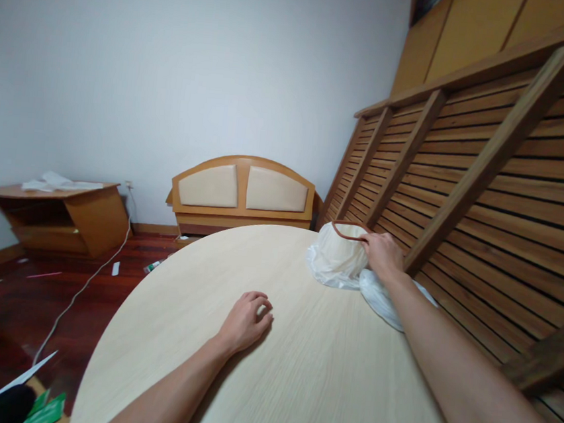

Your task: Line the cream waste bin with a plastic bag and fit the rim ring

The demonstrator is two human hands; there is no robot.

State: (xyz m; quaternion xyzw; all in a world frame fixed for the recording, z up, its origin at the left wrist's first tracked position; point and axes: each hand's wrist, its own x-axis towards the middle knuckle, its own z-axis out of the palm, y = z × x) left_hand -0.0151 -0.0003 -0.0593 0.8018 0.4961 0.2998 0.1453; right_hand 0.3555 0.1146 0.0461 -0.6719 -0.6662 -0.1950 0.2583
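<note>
The right forearm [467, 362] comes nearest, over a pale round desk [315, 381]. The right hand [382, 253] pinches the brown rim [347, 237] of a white bag [337, 263], just left of it at the desk's far right. Nearer, the left hand [246, 321] rests loosely half-curled, gripping nothing. Slatted wood [485, 171] slopes right; a headboard [242, 201] stands far.
</note>
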